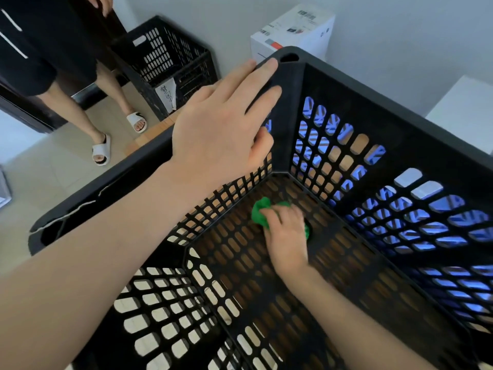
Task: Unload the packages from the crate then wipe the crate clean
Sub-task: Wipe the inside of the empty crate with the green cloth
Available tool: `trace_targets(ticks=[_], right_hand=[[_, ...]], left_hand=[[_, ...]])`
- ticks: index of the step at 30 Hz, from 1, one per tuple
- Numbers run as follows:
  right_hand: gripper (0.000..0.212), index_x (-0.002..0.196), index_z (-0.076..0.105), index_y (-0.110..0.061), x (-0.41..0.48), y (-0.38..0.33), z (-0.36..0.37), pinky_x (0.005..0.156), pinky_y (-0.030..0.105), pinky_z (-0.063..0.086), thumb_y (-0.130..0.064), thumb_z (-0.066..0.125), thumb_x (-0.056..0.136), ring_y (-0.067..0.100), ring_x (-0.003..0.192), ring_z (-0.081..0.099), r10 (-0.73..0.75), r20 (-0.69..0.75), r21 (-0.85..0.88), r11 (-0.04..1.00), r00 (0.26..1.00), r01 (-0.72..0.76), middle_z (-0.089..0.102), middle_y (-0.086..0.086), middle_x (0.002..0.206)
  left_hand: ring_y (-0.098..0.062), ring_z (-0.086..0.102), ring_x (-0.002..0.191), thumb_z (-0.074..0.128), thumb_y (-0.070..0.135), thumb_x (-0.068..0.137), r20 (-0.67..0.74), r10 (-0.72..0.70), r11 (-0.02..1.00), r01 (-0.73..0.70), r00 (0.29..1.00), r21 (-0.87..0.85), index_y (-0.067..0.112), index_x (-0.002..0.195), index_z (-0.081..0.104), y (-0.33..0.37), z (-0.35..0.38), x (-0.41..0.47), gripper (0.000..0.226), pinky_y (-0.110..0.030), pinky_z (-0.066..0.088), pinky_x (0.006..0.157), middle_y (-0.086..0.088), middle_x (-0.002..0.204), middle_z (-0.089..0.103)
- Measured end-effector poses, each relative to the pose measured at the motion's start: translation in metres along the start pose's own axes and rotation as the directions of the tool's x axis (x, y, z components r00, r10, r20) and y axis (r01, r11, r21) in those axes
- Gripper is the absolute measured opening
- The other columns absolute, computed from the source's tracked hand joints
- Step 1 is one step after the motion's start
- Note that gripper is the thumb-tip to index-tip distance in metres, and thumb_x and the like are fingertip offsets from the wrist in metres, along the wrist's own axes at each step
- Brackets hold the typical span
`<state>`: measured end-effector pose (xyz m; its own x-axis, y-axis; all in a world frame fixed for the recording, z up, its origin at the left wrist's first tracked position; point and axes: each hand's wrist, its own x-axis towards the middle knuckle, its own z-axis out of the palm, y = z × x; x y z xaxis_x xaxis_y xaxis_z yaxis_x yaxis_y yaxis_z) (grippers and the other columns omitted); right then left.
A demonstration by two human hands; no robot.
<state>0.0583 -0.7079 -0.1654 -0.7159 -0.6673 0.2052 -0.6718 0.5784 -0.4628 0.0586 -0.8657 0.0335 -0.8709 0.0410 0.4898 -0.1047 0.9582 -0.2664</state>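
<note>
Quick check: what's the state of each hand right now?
Left hand: open, straight fingers resting on the crate corner rim.
Right hand: closed on the green cloth, pressed against the crate floor.

left hand (218, 134) outstretched, right hand (286, 236) curled
</note>
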Motion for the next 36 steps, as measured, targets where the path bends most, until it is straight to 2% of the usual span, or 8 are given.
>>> trace_targets(ticks=[7, 14, 16, 20, 23, 27, 31, 36], right_hand=[[0.029, 0.112, 0.061, -0.025, -0.077, -0.051, 0.019, 0.099, 0.039, 0.042, -0.019, 0.065, 0.084, 0.015, 0.100, 0.054, -0.502, 0.158, 0.255, 0.852, 0.850, 0.456, 0.059, -0.004, 0.105], [0.037, 0.120, 0.058, -0.018, -0.053, -0.036, 0.009, 0.078, 0.034, 0.048, -0.014, 0.061, 0.084, 0.022, 0.093, 0.050, -0.725, 0.309, 0.242, 0.686, 0.615, 0.686, 0.054, 0.008, 0.107], [0.032, 0.119, 0.056, -0.015, -0.038, -0.026, -0.002, 0.081, 0.031, 0.051, -0.021, 0.059, 0.088, 0.021, 0.096, 0.052, -0.686, 0.322, 0.236, 0.726, 0.653, 0.646, 0.054, 0.008, 0.108], [0.035, 0.120, 0.056, -0.013, -0.003, 0.023, -0.023, 0.085, 0.038, 0.051, -0.032, 0.059, 0.090, 0.023, 0.100, 0.054, -0.390, 0.275, 0.032, 0.917, 0.879, 0.397, 0.055, 0.009, 0.113], [0.059, 0.117, 0.060, -0.008, 0.012, 0.059, -0.038, 0.070, 0.037, 0.055, -0.010, 0.084, 0.063, 0.029, 0.091, 0.057, -0.312, 0.193, -0.169, 0.923, 0.930, 0.345, 0.057, 0.017, 0.106], [0.046, 0.107, 0.066, -0.008, 0.015, 0.074, -0.031, 0.067, 0.042, 0.053, 0.002, 0.077, 0.065, 0.038, 0.084, 0.057, -0.147, -0.038, -0.312, 0.941, 0.988, 0.128, 0.059, 0.021, 0.102], [0.039, 0.105, 0.068, -0.009, -0.003, 0.042, -0.012, 0.083, 0.045, 0.049, -0.001, 0.078, 0.069, 0.035, 0.090, 0.060, 0.000, -0.119, -0.117, 0.993, 0.993, -0.014, 0.065, 0.015, 0.103], [0.036, 0.110, 0.067, -0.016, -0.061, -0.006, -0.001, 0.104, 0.050, 0.039, -0.012, 0.073, 0.075, 0.020, 0.103, 0.059, -0.245, 0.042, 0.110, 0.965, 0.969, 0.239, 0.064, 0.001, 0.105]], left_hand=[[-0.019, 0.043, 0.137, 0.041, 0.030, 0.095, 0.009, 0.005, 1.000, -0.006, 1.000, 0.013, 0.017, 0.134, 0.056, -0.001, 0.000, 0.001, 0.045, -0.034, 0.045, 0.090, -0.001, 0.150, 0.044], [-0.020, 0.043, 0.137, 0.042, 0.030, 0.095, 0.013, 0.020, 0.999, -0.020, 1.000, 0.033, 0.016, 0.135, 0.055, -0.001, -0.001, 0.000, 0.044, -0.035, 0.045, 0.088, -0.003, 0.150, 0.045], [-0.020, 0.042, 0.138, 0.041, 0.030, 0.096, 0.016, 0.025, 0.999, -0.026, 1.000, 0.036, 0.015, 0.135, 0.054, -0.001, 0.000, 0.000, 0.044, -0.035, 0.045, 0.088, -0.003, 0.151, 0.044], [-0.020, 0.043, 0.137, 0.041, 0.030, 0.095, 0.007, 0.026, 0.999, -0.026, 1.000, 0.045, 0.016, 0.135, 0.055, -0.002, 0.000, 0.001, 0.044, -0.036, 0.045, 0.087, -0.003, 0.151, 0.044], [-0.020, 0.043, 0.137, 0.042, 0.031, 0.095, 0.006, 0.023, 0.999, -0.023, 1.000, 0.043, 0.016, 0.135, 0.055, -0.002, 0.000, 0.000, 0.045, -0.035, 0.044, 0.086, -0.003, 0.151, 0.044], [-0.020, 0.043, 0.137, 0.043, 0.032, 0.095, 0.001, 0.020, 0.999, -0.020, 1.000, 0.048, 0.015, 0.135, 0.055, -0.002, 0.001, 0.000, 0.044, -0.035, 0.045, 0.085, -0.003, 0.150, 0.044], [-0.020, 0.045, 0.136, 0.041, 0.031, 0.095, -0.010, 0.014, 0.999, -0.014, 1.000, 0.032, 0.016, 0.133, 0.056, -0.001, 0.001, 0.000, 0.044, -0.034, 0.045, 0.084, -0.002, 0.149, 0.046], [-0.019, 0.044, 0.137, 0.039, 0.032, 0.096, -0.014, 0.012, 0.999, -0.012, 1.000, 0.033, 0.016, 0.133, 0.055, -0.003, 0.002, 0.001, 0.044, -0.035, 0.046, 0.085, -0.002, 0.150, 0.045]])
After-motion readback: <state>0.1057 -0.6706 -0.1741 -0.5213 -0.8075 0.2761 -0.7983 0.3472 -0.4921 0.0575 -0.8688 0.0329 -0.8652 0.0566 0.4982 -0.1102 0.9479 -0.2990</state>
